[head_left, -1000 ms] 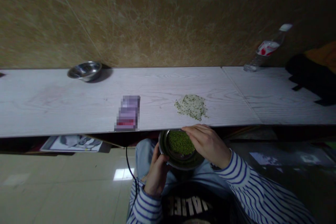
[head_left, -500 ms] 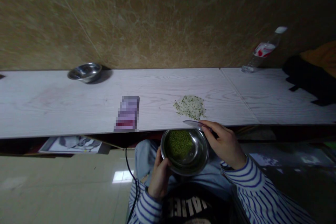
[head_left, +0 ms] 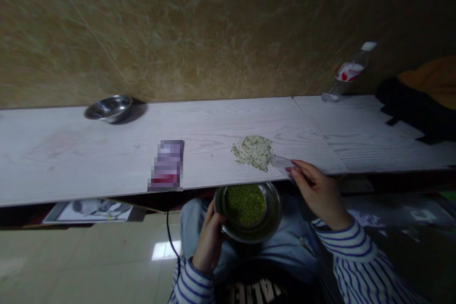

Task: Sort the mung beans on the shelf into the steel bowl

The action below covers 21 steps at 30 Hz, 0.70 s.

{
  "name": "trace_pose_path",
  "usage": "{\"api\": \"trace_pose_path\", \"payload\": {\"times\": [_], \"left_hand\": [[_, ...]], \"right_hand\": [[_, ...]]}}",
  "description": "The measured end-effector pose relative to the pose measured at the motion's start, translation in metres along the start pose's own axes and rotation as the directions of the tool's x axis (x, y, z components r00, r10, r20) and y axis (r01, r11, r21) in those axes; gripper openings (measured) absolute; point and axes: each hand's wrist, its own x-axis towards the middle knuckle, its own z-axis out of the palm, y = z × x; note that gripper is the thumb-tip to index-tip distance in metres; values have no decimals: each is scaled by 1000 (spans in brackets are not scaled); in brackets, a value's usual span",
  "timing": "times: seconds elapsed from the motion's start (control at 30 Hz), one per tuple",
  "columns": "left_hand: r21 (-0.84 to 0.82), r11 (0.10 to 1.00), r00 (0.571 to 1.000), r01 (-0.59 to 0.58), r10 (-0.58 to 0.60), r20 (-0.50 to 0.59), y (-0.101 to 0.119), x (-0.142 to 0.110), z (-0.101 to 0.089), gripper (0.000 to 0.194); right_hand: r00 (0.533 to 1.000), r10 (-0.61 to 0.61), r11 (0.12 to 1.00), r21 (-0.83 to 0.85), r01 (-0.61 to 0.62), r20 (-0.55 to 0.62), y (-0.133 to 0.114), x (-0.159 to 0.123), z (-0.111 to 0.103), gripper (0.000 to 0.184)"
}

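One brown marbled wall [head_left: 213,28] is filling the top of our view, and a long white wood-grain tabletop [head_left: 206,114] is running along its foot. Next, a dark-and-orange cloth bundle [head_left: 423,90] is lying at the right end of the table. Blue-and-white striped sleeves [head_left: 366,256] are covering our arms, and below the table's front edge our blue jeans [head_left: 195,218] are showing. Over our lap we are holding a stainless-steel bowl [head_left: 274,209], sitting just beside that edge. Our right hand [head_left: 322,194] is hovering at the table's edge, right of the bowl; our left hand [head_left: 209,240] is gripping the bowl's left side, thumb pressing at the rim, the other fingers partly hiding from us. A clear plastic bottle [head_left: 347,73] with a white cap is standing near the wall on the right, while a second steel bowl [head_left: 110,108] is sitting near it on the left. A pixelated rectangular item [head_left: 167,164] is lying left of a pile of white grains [head_left: 253,152] flecked with green. Between right thumb and fingers we are pinching a thin clear plastic piece [head_left: 282,163], its far end meeting the pile's right side. Smallest of all, green beans [head_left: 245,205] are covering the held bowl's bottom.
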Motion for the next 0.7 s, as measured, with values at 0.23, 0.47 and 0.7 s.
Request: {"api": "trace_pose_path", "payload": {"times": [0.23,0.47,0.7], "left_hand": [[46,999,998,23,-20,-52,5,4,0,64],[-68,996,999,49,-49,-4,-12,-3,7,62],[-17,998,998,63,-63,-5,-10,-4,14,65]], "right_hand": [[998,57,998,1,-57,-29,17,2,-9,31],[994,-108,985,-134,106,-7,15,7,-11,23],[961,-253,955,-128,267,114,15,9,-12,21]]}}
